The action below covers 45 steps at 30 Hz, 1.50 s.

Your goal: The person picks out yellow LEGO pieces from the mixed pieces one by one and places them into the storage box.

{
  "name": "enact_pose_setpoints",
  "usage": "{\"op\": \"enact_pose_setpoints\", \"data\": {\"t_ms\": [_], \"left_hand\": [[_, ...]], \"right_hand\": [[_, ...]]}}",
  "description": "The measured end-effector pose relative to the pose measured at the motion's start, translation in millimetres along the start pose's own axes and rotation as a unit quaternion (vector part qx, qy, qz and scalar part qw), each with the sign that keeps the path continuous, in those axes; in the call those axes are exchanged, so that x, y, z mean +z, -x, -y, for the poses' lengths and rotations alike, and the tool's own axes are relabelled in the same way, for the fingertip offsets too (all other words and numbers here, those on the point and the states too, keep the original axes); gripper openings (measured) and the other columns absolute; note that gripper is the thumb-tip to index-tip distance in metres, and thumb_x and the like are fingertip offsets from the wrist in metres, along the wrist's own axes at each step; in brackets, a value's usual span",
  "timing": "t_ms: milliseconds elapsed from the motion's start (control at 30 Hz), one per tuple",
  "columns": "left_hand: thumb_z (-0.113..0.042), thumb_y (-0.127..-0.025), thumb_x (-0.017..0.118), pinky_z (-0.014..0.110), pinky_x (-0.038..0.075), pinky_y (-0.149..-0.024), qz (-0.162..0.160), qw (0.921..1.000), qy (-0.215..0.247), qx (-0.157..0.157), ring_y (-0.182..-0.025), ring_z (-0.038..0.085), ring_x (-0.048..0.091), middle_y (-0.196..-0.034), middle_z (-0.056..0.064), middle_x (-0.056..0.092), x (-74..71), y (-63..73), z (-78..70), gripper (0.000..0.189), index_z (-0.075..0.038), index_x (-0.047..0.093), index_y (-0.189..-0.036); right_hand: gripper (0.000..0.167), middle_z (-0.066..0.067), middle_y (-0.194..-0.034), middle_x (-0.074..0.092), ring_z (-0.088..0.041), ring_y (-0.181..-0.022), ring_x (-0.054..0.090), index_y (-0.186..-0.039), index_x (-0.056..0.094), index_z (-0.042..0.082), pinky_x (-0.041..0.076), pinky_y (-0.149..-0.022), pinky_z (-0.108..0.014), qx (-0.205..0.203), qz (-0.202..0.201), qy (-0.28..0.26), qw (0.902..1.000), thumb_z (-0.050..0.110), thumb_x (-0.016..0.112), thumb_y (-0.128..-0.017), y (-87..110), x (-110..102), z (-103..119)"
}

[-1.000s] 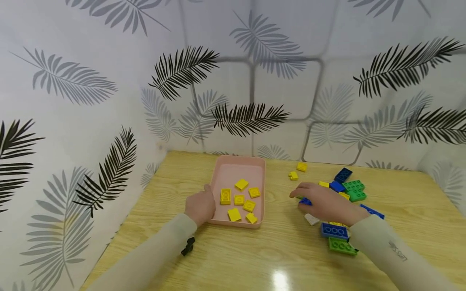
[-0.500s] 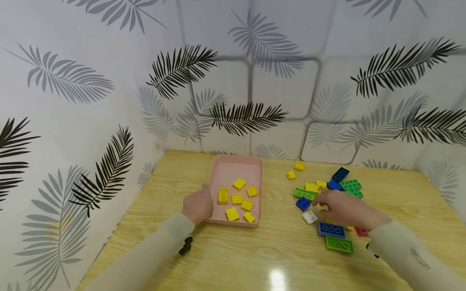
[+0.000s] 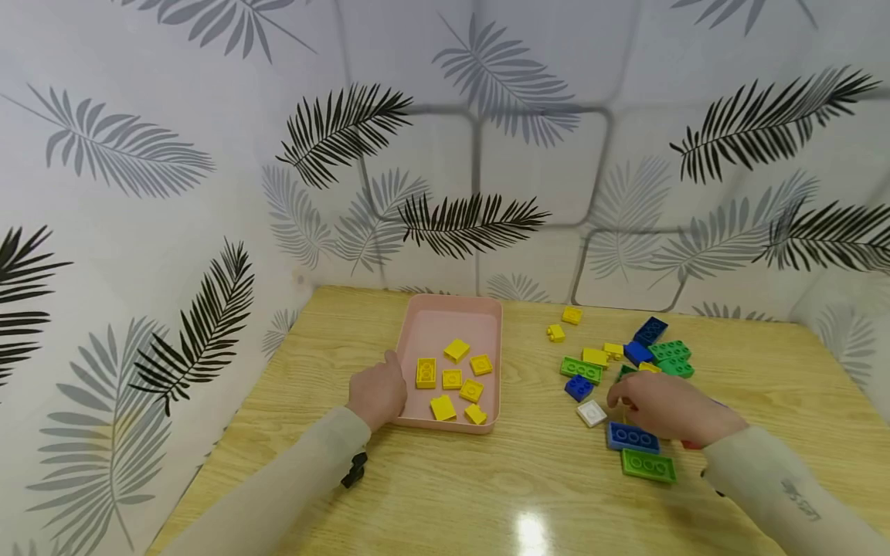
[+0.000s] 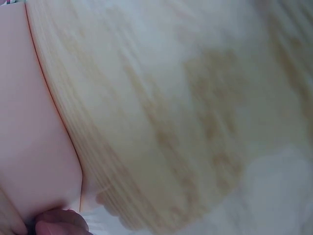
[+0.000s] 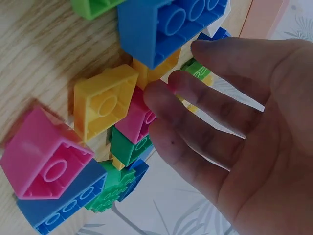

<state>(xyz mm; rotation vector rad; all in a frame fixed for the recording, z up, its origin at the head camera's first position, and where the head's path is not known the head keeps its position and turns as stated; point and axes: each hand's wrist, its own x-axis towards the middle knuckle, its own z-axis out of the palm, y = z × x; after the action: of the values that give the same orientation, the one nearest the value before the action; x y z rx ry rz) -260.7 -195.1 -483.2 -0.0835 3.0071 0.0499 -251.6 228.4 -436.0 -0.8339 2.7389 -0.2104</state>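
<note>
My left hand (image 3: 377, 390) holds the left rim of a shallow pink tray (image 3: 452, 323), in which several yellow toy bricks (image 3: 443, 408) lie. Only its fingertips (image 4: 61, 223) show beside the tray's wall in the left wrist view. Over the loose bricks on the right is my right hand (image 3: 664, 405), fingers bent downward. In the right wrist view these fingers (image 5: 195, 139) are loosely spread, with nothing gripped, close to a yellow brick (image 5: 105, 100) and a pink brick (image 5: 132, 117). A larger blue brick (image 5: 142, 32) stands just past the fingertips.
Around the right hand lie a white brick (image 3: 592, 414), a light green brick (image 3: 648, 466), a dark blue brick (image 3: 650, 331) and green bricks (image 3: 670, 351). Two yellow bricks (image 3: 572, 315) sit farther back. A leaf-patterned cloth (image 3: 542, 255) rises behind the wooden table (image 3: 445, 494).
My right hand has drawn back to the right and then lowered over the bricks, leaving a blue brick and a light green brick uncovered. The left hand stays at the tray.
</note>
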Motion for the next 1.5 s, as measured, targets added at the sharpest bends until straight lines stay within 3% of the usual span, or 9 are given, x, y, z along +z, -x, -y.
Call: {"op": "enact_pose_setpoints", "data": {"t_ms": [200, 400, 533, 800, 1000, 1100, 1267, 1333, 1500], "left_hand": [[-0.024, -0.101, 0.057, 0.034, 0.048, -0.048, -0.003, 1.0000, 0.001, 0.005, -0.050, 0.017, 0.055, -0.063, 0.007, 0.056, 2.5, -0.5, 1.7, 0.062, 0.006, 0.032, -0.149], [-0.024, -0.101, 0.057, 0.034, 0.049, -0.047, -0.004, 1.0000, -0.004, 0.003, -0.049, 0.017, 0.055, -0.062, 0.007, 0.056, 2.4, -0.6, 1.1, 0.062, 0.006, 0.032, -0.149], [-0.025, -0.100, 0.059, 0.035, 0.050, -0.049, -0.005, 1.0000, -0.004, 0.002, -0.049, 0.017, 0.055, -0.064, 0.007, 0.056, 2.4, -0.6, 0.7, 0.064, 0.006, 0.032, -0.150], [-0.024, -0.098, 0.061, 0.035, 0.050, -0.049, -0.012, 0.9999, -0.005, 0.008, -0.050, 0.017, 0.056, -0.064, 0.007, 0.056, 2.2, 2.1, 2.7, 0.065, 0.007, 0.034, -0.149], [-0.024, -0.100, 0.059, 0.033, 0.048, -0.047, -0.010, 0.9999, -0.005, 0.009, -0.048, 0.015, 0.054, -0.060, 0.005, 0.056, 0.1, 1.7, 2.1, 0.064, 0.006, 0.032, -0.150], [-0.025, -0.100, 0.059, 0.033, 0.047, -0.047, -0.011, 0.9999, -0.004, 0.007, -0.048, 0.015, 0.054, -0.060, 0.005, 0.056, -0.3, 0.0, 1.7, 0.065, 0.006, 0.032, -0.150], [-0.025, -0.099, 0.060, 0.034, 0.048, -0.048, -0.002, 1.0000, 0.004, 0.000, -0.050, 0.016, 0.055, -0.063, 0.006, 0.057, 0.3, -2.8, 1.7, 0.066, 0.005, 0.032, -0.151], [-0.025, -0.100, 0.060, 0.034, 0.048, -0.048, 0.001, 1.0000, 0.006, -0.003, -0.051, 0.016, 0.056, -0.065, 0.007, 0.058, 0.2, -3.0, 1.9, 0.065, 0.005, 0.031, -0.151], [-0.025, -0.099, 0.060, 0.035, 0.049, -0.050, 0.003, 0.9999, 0.007, -0.007, -0.052, 0.017, 0.056, -0.066, 0.007, 0.058, -1.2, -1.5, 1.0, 0.065, 0.004, 0.032, -0.151]], "right_hand": [[0.026, 0.007, -0.102, 0.072, -0.015, -0.091, 0.067, -0.104, 0.077, 0.024, 0.057, -0.079, -0.040, 0.010, 0.006, 0.013, 0.9998, 0.003, 0.072, -0.090, -0.4, 2, 2], [0.036, 0.005, -0.106, 0.072, -0.022, -0.100, 0.068, -0.101, 0.077, 0.025, 0.056, -0.086, -0.047, 0.021, 0.003, 0.023, 0.9995, -0.007, 0.067, -0.090, 1.7, 8, 2], [0.036, 0.005, -0.103, 0.070, -0.021, -0.099, 0.066, -0.099, 0.076, 0.025, 0.057, -0.084, -0.045, 0.017, -0.002, 0.034, 0.9993, -0.008, 0.067, -0.089, 2.1, 11, 0], [0.030, 0.007, -0.090, 0.060, -0.009, -0.083, 0.057, -0.095, 0.077, 0.024, 0.056, -0.074, -0.032, -0.004, -0.011, 0.042, 0.9990, -0.005, 0.073, -0.086, -0.9, 6, 1], [0.019, 0.001, -0.096, 0.065, -0.019, -0.087, 0.065, -0.096, 0.076, 0.015, 0.058, -0.077, -0.039, -0.021, -0.047, 0.052, 0.9973, -0.001, 0.074, -0.086, -3.9, -7, 6], [0.017, -0.003, -0.100, 0.067, -0.026, -0.092, 0.068, -0.097, 0.076, 0.012, 0.058, -0.078, -0.040, -0.034, -0.075, 0.055, 0.9950, -0.001, 0.073, -0.087, -7.0, -17, 14], [0.017, 0.001, -0.095, 0.063, -0.015, -0.084, 0.066, -0.101, 0.076, 0.012, 0.056, -0.072, -0.032, -0.058, -0.093, 0.034, 0.9934, 0.000, 0.073, -0.089, -17.1, -32, 41], [0.017, 0.003, -0.092, 0.060, -0.010, -0.080, 0.063, -0.102, 0.075, 0.012, 0.055, -0.070, -0.028, -0.075, -0.096, 0.027, 0.9922, 0.001, 0.073, -0.090, -25.4, -35, 53], [0.019, 0.002, -0.097, 0.061, -0.011, -0.084, 0.063, -0.104, 0.074, 0.015, 0.056, -0.075, -0.030, -0.114, -0.100, 0.024, 0.9882, 0.002, 0.073, -0.090, -53.3, -37, 83]]}}
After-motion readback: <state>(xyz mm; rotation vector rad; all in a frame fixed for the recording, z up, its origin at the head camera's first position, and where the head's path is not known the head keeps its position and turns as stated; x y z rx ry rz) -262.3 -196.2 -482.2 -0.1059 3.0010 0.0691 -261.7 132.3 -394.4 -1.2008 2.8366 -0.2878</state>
